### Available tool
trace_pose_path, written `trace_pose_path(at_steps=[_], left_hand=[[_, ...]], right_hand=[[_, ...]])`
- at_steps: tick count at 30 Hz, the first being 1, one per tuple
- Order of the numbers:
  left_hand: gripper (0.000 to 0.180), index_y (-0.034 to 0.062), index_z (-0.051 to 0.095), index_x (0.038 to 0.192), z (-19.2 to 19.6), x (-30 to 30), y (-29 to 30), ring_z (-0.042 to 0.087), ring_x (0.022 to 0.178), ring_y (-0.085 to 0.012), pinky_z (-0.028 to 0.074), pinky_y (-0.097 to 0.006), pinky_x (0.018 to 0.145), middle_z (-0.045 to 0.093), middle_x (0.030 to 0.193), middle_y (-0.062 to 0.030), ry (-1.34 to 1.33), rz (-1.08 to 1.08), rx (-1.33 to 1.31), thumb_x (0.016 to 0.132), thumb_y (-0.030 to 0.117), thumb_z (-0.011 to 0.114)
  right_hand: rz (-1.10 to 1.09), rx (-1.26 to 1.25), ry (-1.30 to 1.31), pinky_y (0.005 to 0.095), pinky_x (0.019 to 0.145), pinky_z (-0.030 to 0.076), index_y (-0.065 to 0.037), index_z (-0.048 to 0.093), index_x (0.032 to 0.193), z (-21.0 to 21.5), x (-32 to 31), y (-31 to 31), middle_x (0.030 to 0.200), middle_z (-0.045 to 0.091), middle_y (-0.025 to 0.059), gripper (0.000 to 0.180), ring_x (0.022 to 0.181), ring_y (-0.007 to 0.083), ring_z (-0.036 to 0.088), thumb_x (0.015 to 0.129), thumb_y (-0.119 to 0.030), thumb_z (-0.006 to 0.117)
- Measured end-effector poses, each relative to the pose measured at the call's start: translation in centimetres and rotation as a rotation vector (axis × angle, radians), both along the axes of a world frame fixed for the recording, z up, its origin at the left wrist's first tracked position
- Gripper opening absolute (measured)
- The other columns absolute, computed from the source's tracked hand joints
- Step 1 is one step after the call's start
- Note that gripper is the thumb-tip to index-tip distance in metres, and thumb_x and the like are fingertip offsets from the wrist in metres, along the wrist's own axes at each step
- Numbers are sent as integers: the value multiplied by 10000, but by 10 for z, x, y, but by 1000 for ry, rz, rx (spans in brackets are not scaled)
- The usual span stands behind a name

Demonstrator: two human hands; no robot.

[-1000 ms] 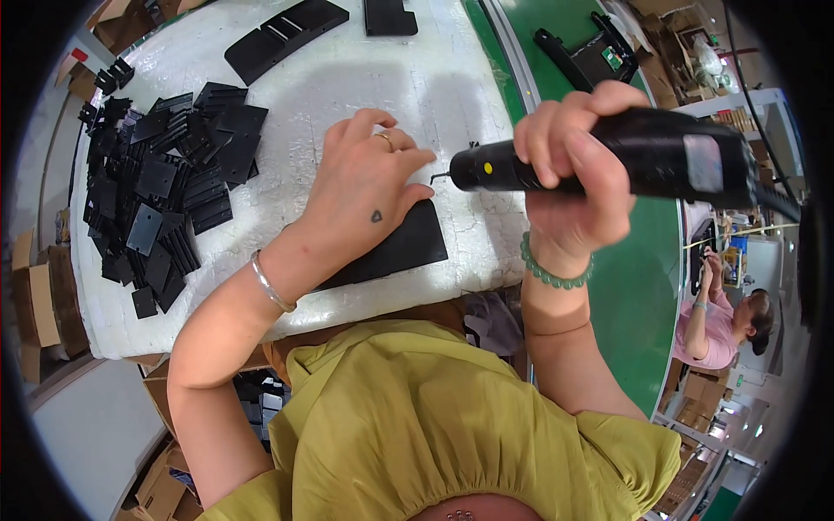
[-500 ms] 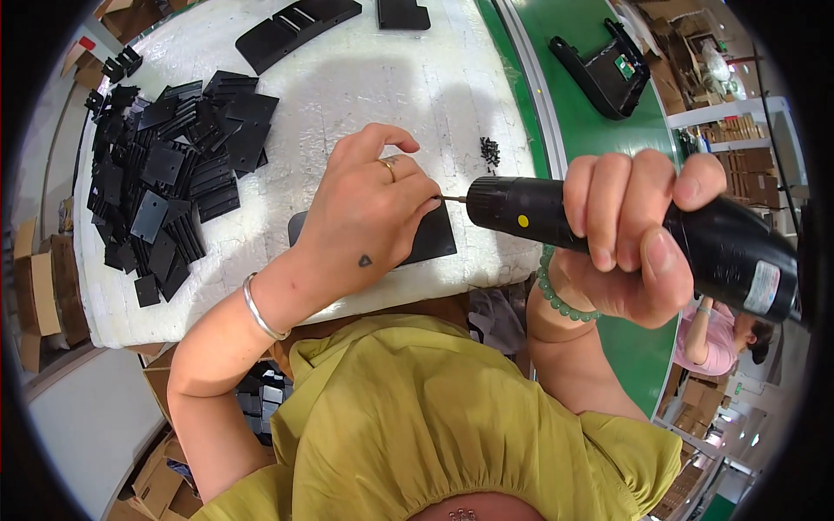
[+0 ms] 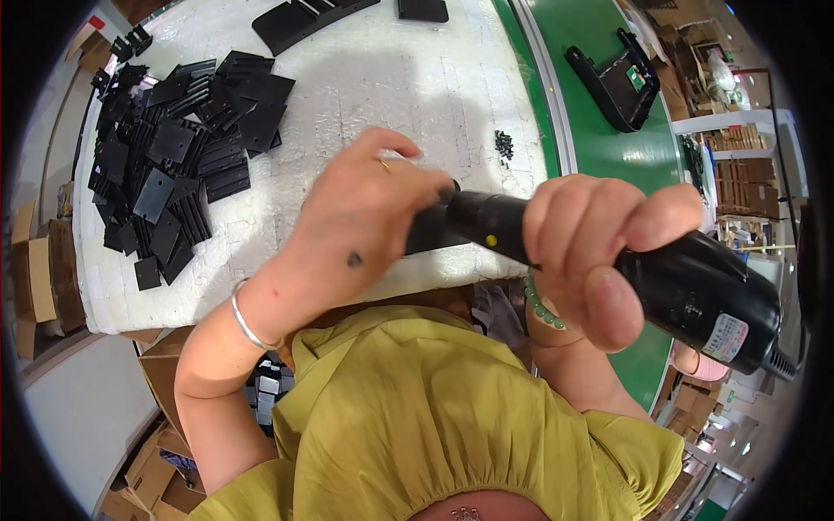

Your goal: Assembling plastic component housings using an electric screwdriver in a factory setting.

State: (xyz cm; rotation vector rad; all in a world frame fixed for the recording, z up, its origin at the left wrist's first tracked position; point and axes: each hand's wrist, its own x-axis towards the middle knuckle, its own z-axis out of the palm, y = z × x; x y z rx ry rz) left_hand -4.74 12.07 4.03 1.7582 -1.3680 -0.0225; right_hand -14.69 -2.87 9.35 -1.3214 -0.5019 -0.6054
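Person's view down onto a white-topped bench (image 3: pixel 382 100); clock dirs. from centre of view. R hand (image 3: pixel 599 252), approx. 3 o'c., is wrapped tight round a black power driver (image 3: pixel 695 291), its nose aimed at 9–10 o'c. L hand (image 3: pixel 369 208), 10–11 o'c. nr. centre, is blurred, fingers bent, tips right by the driver's nose; can't tell if it pinches anything. Driver's bit hidden. Flat black panel (image 3: pixel 433 233) lies on bench just off centre, approx. 12–1 o'c., partly covered by L hand & driver nose. Big heap of black plates (image 3: pixel 174 143) at 10 o'c.; small pile of dark screws (image 3: pixel 504 146) at 1 o'c. Long black part (image 3: pixel 300 24) at 11 o'c., cut off by top edge. Black housing w/ green board (image 3: pixel 615 91) on green surface (image 3: pixel 599 156), 1–2 o'c.
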Motion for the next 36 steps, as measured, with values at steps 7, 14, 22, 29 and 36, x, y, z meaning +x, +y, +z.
trace_pose_path(at_steps=[7, 14, 22, 29, 36], left_hand=[[252, 37, 641, 945, 1, 6, 16, 552, 921, -284, 443, -334, 810, 636, 904, -85, 149, 86, 23, 697, 2, 666], [144, 47, 647, 811, -6, -3, 11, 557, 919, -278, 463, -336, 755, 633, 752, -64, -8, 29, -32, 679, 52, 704], [272, 45, 637, 953, -6, -1, 15, 528, 1031, -289, 455, -358, 790, 638, 878, -90, 74, -83, 41, 688, 46, 699], [449, 55, 525, 1197, -15, 15, 30, 512, 1034, -305, 405, -350, 873, 580, 1079, -150, 91, 228, 274, 805, 244, 636], [447, 60, 598, 975, -41, 0, 30, 566, 744, -291, 456, -379, 649, 567, 734, -104, 45, 233, 339, 711, 406, 697]], right_hand=[[113, -35, -37, 199, 521, 370, -98, 398, 1047, 14, 2, -10, 603, 450, -53, 332, 496, 51, 445, 749, -67, 541], [101, -29, -45, 186, 505, 381, -93, 412, 1038, 21, -5, -8, 584, 470, -57, 348, 476, 43, 456, 724, -60, 558], [62, -85, -29, 182, 448, 384, -108, 429, 1018, 19, -8, -2, 559, 489, -72, 341, 431, 32, 444, 723, -72, 597], [148, -88, 100, 217, 448, 384, -118, 407, 1040, 0, -7, 9, 582, 470, -45, 359, 437, 74, 443, 735, -56, 587], [123, -69, 219, 243, 460, 379, -128, 392, 1053, -13, -5, 21, 586, 454, -31, 364, 451, 105, 448, 754, -45, 580]])
